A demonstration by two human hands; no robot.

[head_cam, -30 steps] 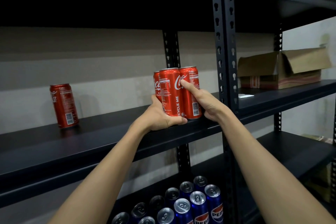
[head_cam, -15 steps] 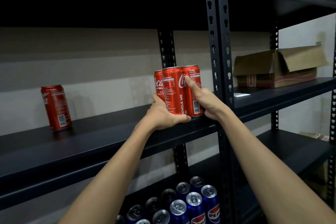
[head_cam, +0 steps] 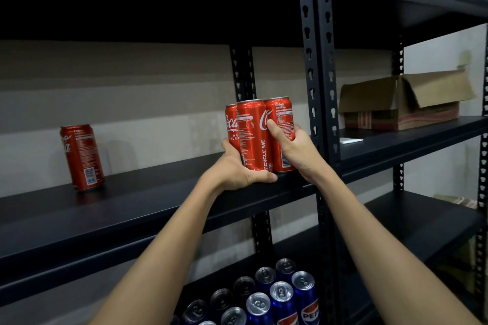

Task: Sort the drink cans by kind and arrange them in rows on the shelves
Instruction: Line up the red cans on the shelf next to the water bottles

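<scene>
— So where are the red cans [head_cam: 260, 137] held?
— Upright on the black shelf [head_cam: 148, 200], near its post, clasped from both sides.
— And the fingers?
— The left hand [head_cam: 239, 170] is curled round the base; the right hand [head_cam: 297, 149] is wrapped round the right-most can, both arms stretched up.

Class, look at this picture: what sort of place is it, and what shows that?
Probably a storeroom: black metal shelving, a cardboard box, red cola cans gripped by both hands, blue cans below.

Right hand [head_cam: 295, 150] slid lower — thumb curled on cans [head_cam: 260, 134].
</scene>
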